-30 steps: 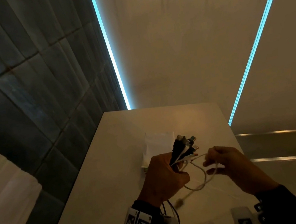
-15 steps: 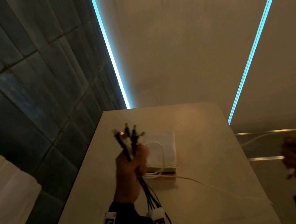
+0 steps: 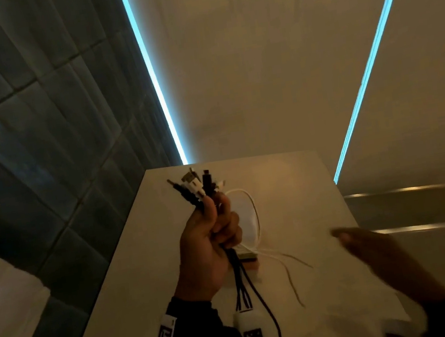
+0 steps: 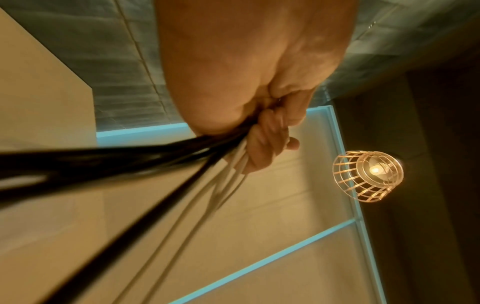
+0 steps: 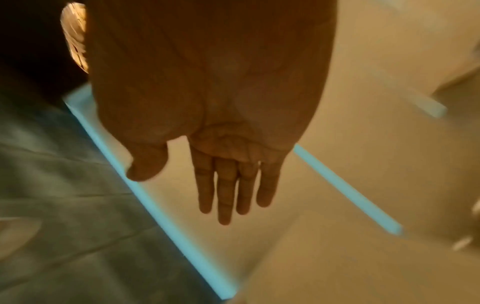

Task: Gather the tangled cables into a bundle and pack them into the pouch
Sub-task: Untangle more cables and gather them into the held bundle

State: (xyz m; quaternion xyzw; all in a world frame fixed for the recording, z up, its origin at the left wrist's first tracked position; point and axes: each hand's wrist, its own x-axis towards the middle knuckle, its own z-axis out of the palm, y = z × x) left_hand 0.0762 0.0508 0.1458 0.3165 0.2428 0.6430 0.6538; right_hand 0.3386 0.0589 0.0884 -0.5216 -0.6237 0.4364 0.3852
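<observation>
Your left hand [image 3: 209, 245] is raised above the pale table [image 3: 132, 268], fingers curled tight round a bundle of black and white cables [image 3: 200, 191], their plugs fanned upward above your fist and the cords hanging down past your wrist; one white strand loops out to the right and trails onto the tabletop. Behind your fist, the white pouch [image 3: 245, 222] lies on the table, largely hidden. Your right hand [image 3: 372, 252] hovers blurred at the right, and the wrist view shows its fingers [image 5: 226, 195] straight, held close together and holding nothing.
</observation>
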